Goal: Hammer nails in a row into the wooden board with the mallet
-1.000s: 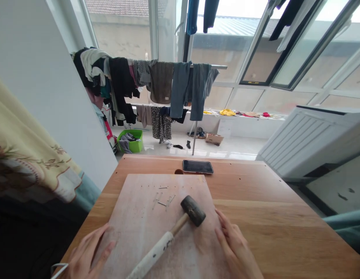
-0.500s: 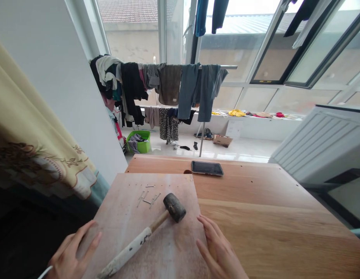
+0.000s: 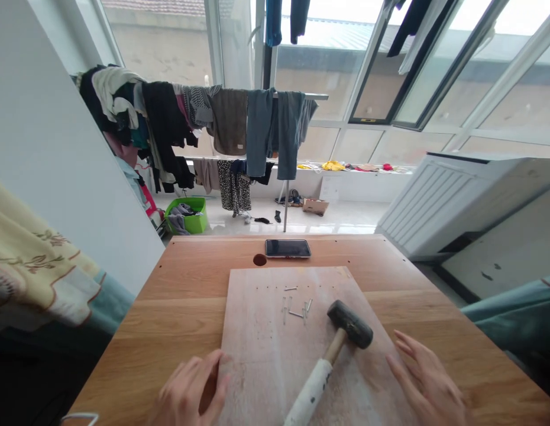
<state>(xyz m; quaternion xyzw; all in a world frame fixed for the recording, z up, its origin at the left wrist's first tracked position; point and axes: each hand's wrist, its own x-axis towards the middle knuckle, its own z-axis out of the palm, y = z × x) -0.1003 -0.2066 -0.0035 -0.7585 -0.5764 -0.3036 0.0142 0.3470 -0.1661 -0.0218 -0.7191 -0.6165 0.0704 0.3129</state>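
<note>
1. Board [image 3: 252, 378], one: shifted right along bench [image 3: 426, 313], hole [image 3: 259, 260] now wholly bared.
2. Mallet [image 3: 335, 348], one: lying on board.
3. Nails [image 3: 295, 314], about six: loose on board.
4. Left hand [image 3: 186, 387]: fingers apart, at left edge.
5. Right hand [image 3: 428, 378]: fingers apart, thumb at right edge.
6. Phone [image 3: 287, 248], one: beyond board.

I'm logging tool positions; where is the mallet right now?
In the head view, the mallet lies on the board, its black head right of centre, between the nails and the right hand.

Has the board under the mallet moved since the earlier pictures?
Yes. The board has shifted rightward, judged against the round hole in the table.
</note>
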